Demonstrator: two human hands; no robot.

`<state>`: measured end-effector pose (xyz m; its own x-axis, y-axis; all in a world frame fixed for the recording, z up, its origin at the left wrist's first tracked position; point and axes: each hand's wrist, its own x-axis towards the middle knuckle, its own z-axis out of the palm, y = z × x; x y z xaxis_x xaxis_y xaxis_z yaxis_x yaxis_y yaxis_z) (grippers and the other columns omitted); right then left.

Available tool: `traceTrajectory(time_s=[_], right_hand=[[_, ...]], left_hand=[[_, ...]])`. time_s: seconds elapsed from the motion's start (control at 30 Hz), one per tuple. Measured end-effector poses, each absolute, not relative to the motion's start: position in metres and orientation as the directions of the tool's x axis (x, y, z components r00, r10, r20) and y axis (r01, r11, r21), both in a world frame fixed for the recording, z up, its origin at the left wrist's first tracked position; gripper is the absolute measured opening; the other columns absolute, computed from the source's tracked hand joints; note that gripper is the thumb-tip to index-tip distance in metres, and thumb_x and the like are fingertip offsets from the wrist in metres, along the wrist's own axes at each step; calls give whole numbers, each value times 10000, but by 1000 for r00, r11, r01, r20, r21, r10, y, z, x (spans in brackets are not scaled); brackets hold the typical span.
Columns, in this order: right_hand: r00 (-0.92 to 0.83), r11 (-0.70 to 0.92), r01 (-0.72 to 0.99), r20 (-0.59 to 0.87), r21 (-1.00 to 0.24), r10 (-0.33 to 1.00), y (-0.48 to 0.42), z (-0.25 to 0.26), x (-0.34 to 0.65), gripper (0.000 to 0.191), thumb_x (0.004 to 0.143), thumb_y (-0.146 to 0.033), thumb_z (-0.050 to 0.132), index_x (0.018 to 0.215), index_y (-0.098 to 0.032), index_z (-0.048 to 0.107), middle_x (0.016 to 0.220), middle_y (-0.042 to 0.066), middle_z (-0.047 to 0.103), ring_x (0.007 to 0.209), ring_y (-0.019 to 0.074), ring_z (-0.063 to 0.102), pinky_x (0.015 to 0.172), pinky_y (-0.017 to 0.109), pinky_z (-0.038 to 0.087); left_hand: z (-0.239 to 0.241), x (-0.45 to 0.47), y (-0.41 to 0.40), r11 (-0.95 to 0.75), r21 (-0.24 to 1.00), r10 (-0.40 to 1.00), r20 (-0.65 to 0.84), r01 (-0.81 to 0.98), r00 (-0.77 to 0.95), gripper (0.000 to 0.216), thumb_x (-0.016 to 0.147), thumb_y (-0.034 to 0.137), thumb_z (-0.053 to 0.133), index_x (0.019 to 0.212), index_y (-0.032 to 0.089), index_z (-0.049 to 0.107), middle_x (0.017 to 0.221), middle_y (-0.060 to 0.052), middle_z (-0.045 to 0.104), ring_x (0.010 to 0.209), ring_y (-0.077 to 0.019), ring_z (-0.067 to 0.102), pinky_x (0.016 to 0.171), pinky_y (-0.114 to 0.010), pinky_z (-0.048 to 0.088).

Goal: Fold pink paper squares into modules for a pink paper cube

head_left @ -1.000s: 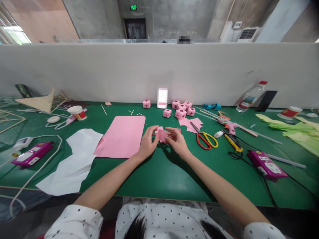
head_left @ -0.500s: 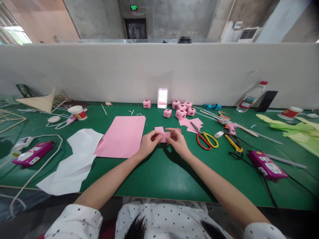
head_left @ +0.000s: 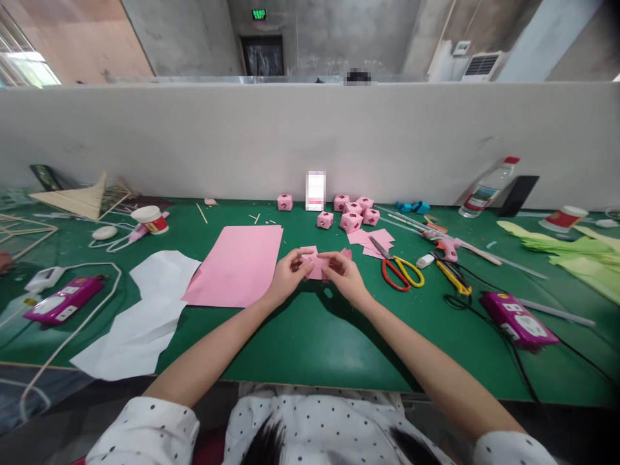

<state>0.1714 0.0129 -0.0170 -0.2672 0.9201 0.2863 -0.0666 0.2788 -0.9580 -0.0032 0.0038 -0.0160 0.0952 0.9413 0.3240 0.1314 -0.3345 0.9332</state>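
My left hand (head_left: 285, 279) and my right hand (head_left: 345, 276) meet over the middle of the green table (head_left: 310, 342). Both pinch a small folded piece of pink paper (head_left: 314, 265) held just above the table top. A large pink sheet (head_left: 238, 265) lies flat just left of my left hand. Behind my hands, several finished pink paper cubes (head_left: 353, 216) are grouped near the white partition. Small pink paper squares (head_left: 375, 240) lie to the right of my right hand.
Red-and-yellow scissors (head_left: 400, 268), a yellow utility knife (head_left: 453, 274), a pink glue gun (head_left: 445, 248) and a purple power strip (head_left: 518, 321) lie to the right. A white sheet (head_left: 145, 310), another purple power strip (head_left: 62, 300) and a cup (head_left: 151, 219) are at left. A bottle (head_left: 487, 188) leans back right.
My fingers have shifted on the pink paper piece, which sits more closed between the two hands than a second ago. Both arms stay in the same place.
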Motion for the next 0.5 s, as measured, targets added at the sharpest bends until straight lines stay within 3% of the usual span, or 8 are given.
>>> traceTrajectory(time_s=[0.13, 0.27, 0.5], right_hand=[[-265, 263, -90, 278, -961, 923, 13, -15, 172, 288, 766, -373, 674, 995, -202, 640, 693, -19, 567, 591, 128, 526, 568, 277, 464], [-263, 276, -88, 290, -957, 920, 13, -14, 173, 299, 776, -397, 680, 1005, -207, 647, 663, -26, 557, 579, 125, 505, 566, 273, 437], [-227, 184, -119, 208, -976, 951, 12, -14, 175, 312, 756, -378, 694, 1018, -210, 676, 682, -26, 585, 584, 117, 494, 574, 260, 418]], left_hand=[[-16, -3, 4, -357, 927, 931, 343, 112, 127, 341, 814, 431, 670, 1016, 157, 669, 749, -11, 628, 615, -120, 569, 595, -247, 486], [-14, -4, 3, -365, 923, 927, 348, 122, 138, 346, 826, 431, 655, 1046, 164, 672, 769, -19, 652, 621, -124, 587, 609, -258, 505], [-13, -2, 1, -390, 914, 918, 377, 109, 126, 403, 775, 362, 715, 1132, 181, 670, 1174, -108, 683, 1029, -229, 651, 818, -337, 553]])
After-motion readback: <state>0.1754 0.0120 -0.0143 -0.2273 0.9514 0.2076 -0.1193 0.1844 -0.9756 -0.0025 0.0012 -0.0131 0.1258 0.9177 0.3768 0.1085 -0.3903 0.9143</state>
